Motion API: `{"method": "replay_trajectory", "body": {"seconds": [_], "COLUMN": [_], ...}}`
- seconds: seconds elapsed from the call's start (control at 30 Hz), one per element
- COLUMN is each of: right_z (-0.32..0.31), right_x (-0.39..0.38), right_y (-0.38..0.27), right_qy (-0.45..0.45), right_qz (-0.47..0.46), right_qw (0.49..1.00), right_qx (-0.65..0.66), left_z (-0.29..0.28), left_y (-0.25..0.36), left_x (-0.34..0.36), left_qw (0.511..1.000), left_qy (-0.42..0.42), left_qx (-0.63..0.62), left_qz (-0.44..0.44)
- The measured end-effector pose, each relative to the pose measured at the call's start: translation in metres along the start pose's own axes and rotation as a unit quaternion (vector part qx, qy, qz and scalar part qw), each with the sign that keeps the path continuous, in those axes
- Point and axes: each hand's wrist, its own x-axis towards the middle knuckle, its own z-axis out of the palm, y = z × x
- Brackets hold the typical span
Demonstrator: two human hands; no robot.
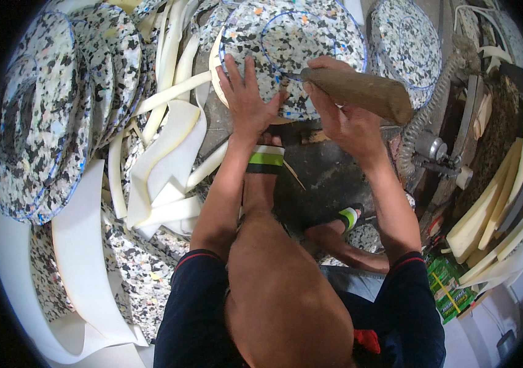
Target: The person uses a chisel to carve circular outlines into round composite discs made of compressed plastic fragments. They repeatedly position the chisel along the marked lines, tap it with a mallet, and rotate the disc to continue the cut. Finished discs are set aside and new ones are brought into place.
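Note:
A speckled foam disc (310, 37) with blue marked rings lies at the top centre, cream foam showing beneath its left edge. My left hand (246, 101) rests on its near left part, fingers spread. My right hand (344, 126) grips a tool with a thick brown cylindrical handle (369, 95); its narrow metal part (292, 76) reaches onto the disc between my hands, its tip hard to make out. My bare left foot in a green-striped sandal (264, 159) is below the disc.
Stacked speckled discs (65, 122) and white foam strips (163, 153) crowd the left. Another disc (406, 49) lies at upper right, near a coiled hose (409, 141), a metal fitting (430, 147), upright cream offcuts (495, 202) and a green package (445, 282). Dark floor (310, 178) shows below.

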Motion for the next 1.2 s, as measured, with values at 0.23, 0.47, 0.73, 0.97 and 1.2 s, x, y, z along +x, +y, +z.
{"method": "replay_trajectory", "body": {"seconds": [0.23,0.47,0.73,0.97,1.2], "right_z": [-0.019,0.008,-0.011,0.012,0.002], "right_x": [-0.004,0.004,-0.001,0.006,0.005], "right_y": [-0.009,-0.006,-0.017,-0.008,-0.019], "right_qy": [-0.007,0.016,0.005,0.037,0.058], "right_qz": [0.013,0.098,-0.020,0.064,0.087], "right_qw": [1.000,0.990,0.999,0.995,0.989], "right_qx": [0.026,0.098,-0.035,0.062,0.102], "left_z": [0.003,0.003,0.005,0.005,0.008], "left_y": [-0.002,-0.003,-0.005,-0.007,-0.007], "left_x": [-0.003,0.000,-0.002,-0.002,-0.003], "left_qw": [1.000,1.000,1.000,1.000,1.000], "left_qy": [0.006,0.002,0.002,0.003,0.005], "left_qx": [0.006,0.007,0.013,-0.001,0.016], "left_qz": [0.002,0.007,-0.001,0.011,0.012]}}
